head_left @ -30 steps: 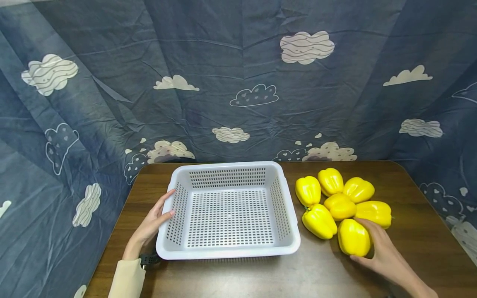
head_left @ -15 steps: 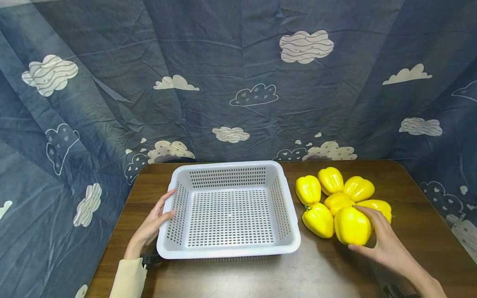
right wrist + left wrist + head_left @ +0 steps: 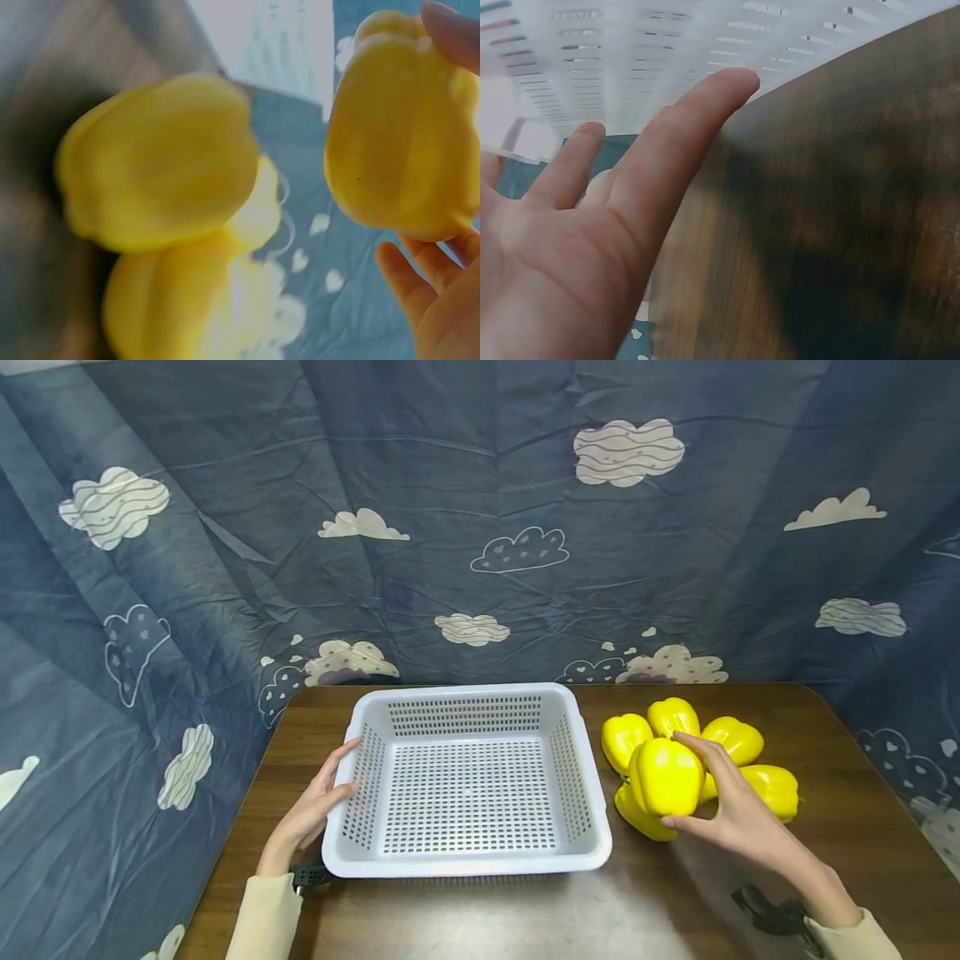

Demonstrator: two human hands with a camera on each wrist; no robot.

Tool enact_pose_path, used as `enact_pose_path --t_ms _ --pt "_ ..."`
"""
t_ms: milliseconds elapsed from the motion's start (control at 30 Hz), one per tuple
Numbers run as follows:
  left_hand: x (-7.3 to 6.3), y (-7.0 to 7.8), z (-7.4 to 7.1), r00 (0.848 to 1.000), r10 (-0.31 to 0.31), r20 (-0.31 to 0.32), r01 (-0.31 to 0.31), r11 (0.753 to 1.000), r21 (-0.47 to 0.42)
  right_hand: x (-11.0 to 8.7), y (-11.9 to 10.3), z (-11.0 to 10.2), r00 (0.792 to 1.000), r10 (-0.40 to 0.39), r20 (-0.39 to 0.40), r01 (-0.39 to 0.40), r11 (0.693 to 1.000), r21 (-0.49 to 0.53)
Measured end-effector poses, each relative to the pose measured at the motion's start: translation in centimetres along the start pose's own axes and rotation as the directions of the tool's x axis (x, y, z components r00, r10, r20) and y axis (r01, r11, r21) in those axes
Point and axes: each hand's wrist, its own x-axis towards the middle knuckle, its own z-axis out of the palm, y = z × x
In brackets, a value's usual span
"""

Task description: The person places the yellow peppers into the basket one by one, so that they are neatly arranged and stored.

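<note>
In the head view my right hand (image 3: 738, 810) holds a yellow bell pepper (image 3: 669, 778) between thumb and fingers, raised over the other peppers. The right wrist view shows the lifted bell pepper (image 3: 401, 135) at the upper right, with the fingers of my right hand (image 3: 450, 300) around it. My left hand (image 3: 311, 810) rests on the left rim of a white perforated basket (image 3: 472, 866). Its thumb and index finger lie over the rim. In the left wrist view, the straighter fingers of my left hand (image 3: 585, 247) lie beside the basket's outer wall (image 3: 697, 45).
Several yellow bell peppers (image 3: 772, 789) lie clustered at the right of the brown wooden table (image 3: 450, 918); the raised one hides part of this group. The basket has nothing in it. A dark blue cloud-patterned curtain (image 3: 420, 577) hangs behind and along the sides.
My right hand has lifted the front bell pepper off the table and carried it up and leftward over the cluster. My left hand stays at the basket's rim.
</note>
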Motion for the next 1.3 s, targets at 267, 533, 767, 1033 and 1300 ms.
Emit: enact_pose_path --t_ms 267,533,767,1033,1300 --pt "0.1 -0.2 -0.1 1.000 0.016 -0.006 -0.016 1.000 -0.007 3.5 -2.2 1.3 0.997 -0.032 0.072 0.028 0.998 0.051" --pt "0.3 -0.1 0.0 1.000 0.014 -0.017 -0.014 1.000 -0.008 5.6 -3.5 3.1 0.989 0.003 0.150 -0.020 0.993 0.115" --pt "0.3 -0.3 0.0 1.000 0.018 -0.021 -0.019 1.000 -0.021 7.1 -4.8 4.6 0.982 -0.023 0.186 -0.001 0.992 0.129" --pt "0.3 -0.3 0.0 0.999 0.030 -0.024 -0.030 0.999 -0.017 9.1 -6.3 6.3 0.972 -0.081 0.221 0.049 0.988 0.147" --pt "0.3 -0.4 0.0 0.999 0.036 -0.034 -0.037 0.999 -0.026 11.1 -8.0 8.1 0.961 -0.141 0.239 0.094 0.976 0.196"
